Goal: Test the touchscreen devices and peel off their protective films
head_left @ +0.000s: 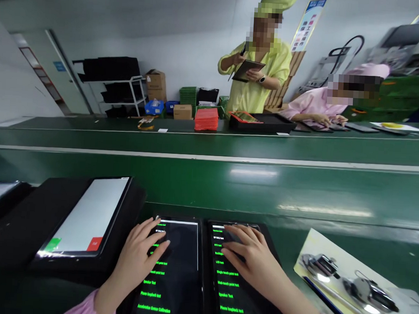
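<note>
Left hand (139,256): lying flat, fingers spread, gripping nothing, tapping the left tablet (173,272).
Right hand (251,257): likewise open, pressing the right tablet (234,280).
Progress: both tablets showing test menus; third tablet (87,218) showing white.

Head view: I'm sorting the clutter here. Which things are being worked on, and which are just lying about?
In hand:
- left tablet, under the left hand
- right tablet, under the right hand

Lying about:
- white-screen tablet
- laminated sheet
- red stack
- black tray
</note>
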Demonstrator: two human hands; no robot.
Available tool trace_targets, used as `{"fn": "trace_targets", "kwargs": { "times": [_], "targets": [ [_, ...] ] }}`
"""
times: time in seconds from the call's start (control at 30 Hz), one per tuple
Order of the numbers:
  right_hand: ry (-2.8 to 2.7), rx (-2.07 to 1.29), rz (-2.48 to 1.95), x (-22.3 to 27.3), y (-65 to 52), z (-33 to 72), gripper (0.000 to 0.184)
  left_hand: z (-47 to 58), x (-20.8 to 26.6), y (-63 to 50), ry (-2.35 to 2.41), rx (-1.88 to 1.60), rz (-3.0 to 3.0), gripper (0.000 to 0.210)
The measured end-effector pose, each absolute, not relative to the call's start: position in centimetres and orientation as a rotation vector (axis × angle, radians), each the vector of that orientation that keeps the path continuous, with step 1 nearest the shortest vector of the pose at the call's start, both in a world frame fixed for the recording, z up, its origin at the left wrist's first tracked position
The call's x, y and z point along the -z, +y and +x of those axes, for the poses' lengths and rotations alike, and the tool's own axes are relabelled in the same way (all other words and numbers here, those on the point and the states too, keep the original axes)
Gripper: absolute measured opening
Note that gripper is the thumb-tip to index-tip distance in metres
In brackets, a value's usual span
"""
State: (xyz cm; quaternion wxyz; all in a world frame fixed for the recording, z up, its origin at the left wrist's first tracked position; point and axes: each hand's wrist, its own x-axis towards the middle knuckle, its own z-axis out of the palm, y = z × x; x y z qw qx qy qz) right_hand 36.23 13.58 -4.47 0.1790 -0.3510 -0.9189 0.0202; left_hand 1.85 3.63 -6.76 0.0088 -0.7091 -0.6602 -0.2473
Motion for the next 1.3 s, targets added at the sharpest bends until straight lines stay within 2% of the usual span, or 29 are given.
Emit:
{"fn": "trace_targets", "kwargs": {
  "times": [0.1,0.37,0.83,0.93,1.07,1.17,1.3],
  "targets": [
    [-2.527,-0.026,-1.037,4.4,13.6,36.6,0.026,1.4,6.7,3.8,-2.078,0.829,-2.144,0.035],
    [-2.566,-0.027,-1.142,6.4,15.0,35.7,0.021,1.8,7.6,5.5,-2.138,0.618,-2.204,0.04],
    [-2.527,-0.04,-1.106,6.6,15.2,35.4,0.033,1.6,7.9,5.4,-2.149,0.632,-2.215,0.037],
    [-2.522,-0.04,-1.099,6.7,14.9,35.7,0.032,1.7,7.9,4.9,-2.239,0.716,-2.24,0.04],
    [-2.374,-0.067,-1.145,8.2,14.5,39.0,0.037,1.9,8.3,2.7,-2.501,1.021,-2.185,0.059],
    [-2.084,-0.234,-1.295,10.2,14.9,42.9,0.051,2.1,8.6,1.8,-2.639,1.24,-2.08,0.062],
    [-1.595,-0.856,-1.381,12.2,15.7,45.7,0.073,2.3,8.6,2.6,-2.572,1.395,-1.995,0.055]
  ]
}}
